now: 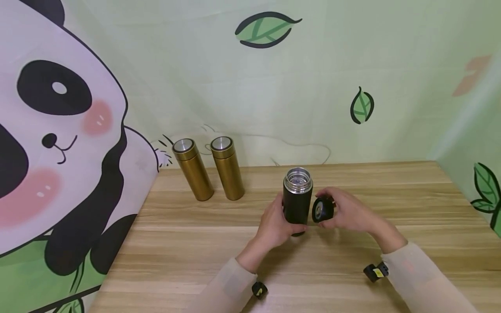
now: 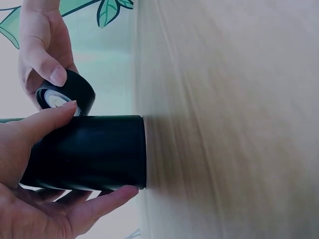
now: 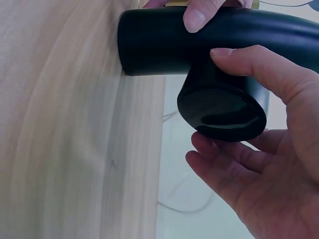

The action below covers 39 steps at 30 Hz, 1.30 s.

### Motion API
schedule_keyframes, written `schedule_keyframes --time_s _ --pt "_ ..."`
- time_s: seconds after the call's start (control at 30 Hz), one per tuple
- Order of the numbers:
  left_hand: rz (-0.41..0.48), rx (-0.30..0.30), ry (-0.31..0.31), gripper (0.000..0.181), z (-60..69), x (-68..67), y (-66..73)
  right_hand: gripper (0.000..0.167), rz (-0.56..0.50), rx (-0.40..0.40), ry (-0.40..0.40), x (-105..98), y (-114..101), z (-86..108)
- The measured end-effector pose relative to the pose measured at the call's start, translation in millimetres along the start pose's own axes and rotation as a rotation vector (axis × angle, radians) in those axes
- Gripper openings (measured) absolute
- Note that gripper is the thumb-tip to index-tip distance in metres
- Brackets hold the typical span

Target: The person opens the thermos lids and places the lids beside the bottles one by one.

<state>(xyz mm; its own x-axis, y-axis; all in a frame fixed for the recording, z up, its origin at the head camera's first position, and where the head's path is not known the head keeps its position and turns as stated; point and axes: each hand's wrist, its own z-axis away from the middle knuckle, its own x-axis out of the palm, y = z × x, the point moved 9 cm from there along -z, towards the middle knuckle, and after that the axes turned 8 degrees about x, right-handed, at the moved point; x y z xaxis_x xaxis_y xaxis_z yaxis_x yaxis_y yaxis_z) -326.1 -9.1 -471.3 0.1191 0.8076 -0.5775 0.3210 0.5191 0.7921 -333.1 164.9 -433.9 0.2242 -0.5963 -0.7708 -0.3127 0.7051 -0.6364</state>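
Note:
A black thermos flask (image 1: 296, 208) with a bare steel mouth stands on the wooden table, its lid off. My left hand (image 1: 274, 224) grips the flask's body, the thumb across the near side and the fingers round the other. Just right of the flask, my right hand (image 1: 346, 209) holds the black lid (image 1: 323, 209) between thumb and fingers, tilted so its inner side faces the flask. In the right wrist view the smooth top of the lid (image 3: 222, 114) shows, with the flask (image 3: 154, 42) behind it. In the left wrist view the lid (image 2: 82, 92) is close beside the flask.
Two gold thermos flasks (image 1: 194, 174) with lids on stand at the back left of the table (image 1: 176, 261). Behind them hangs a pale green cloth (image 1: 176, 65) printed with a panda and leaves. A small black device sits at each sleeve cuff.

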Motion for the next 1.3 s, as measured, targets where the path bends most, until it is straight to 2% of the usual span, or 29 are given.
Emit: schedule_keyframes --time_s 0.53,0.87,1.3 --pt "-0.019 -0.016 0.007 0.080 0.4 0.6 1.2 0.072 -0.056 0.037 0.055 1 13 7.2" --pt "-0.013 -0.022 0.012 0.079 1.4 0.3 1.2 0.071 -0.074 0.029 0.090 -1 15 11.9" --pt "-0.002 -0.023 0.013 0.079 2.6 1.1 -0.4 0.067 -0.122 0.067 0.078 7 25 13.6"
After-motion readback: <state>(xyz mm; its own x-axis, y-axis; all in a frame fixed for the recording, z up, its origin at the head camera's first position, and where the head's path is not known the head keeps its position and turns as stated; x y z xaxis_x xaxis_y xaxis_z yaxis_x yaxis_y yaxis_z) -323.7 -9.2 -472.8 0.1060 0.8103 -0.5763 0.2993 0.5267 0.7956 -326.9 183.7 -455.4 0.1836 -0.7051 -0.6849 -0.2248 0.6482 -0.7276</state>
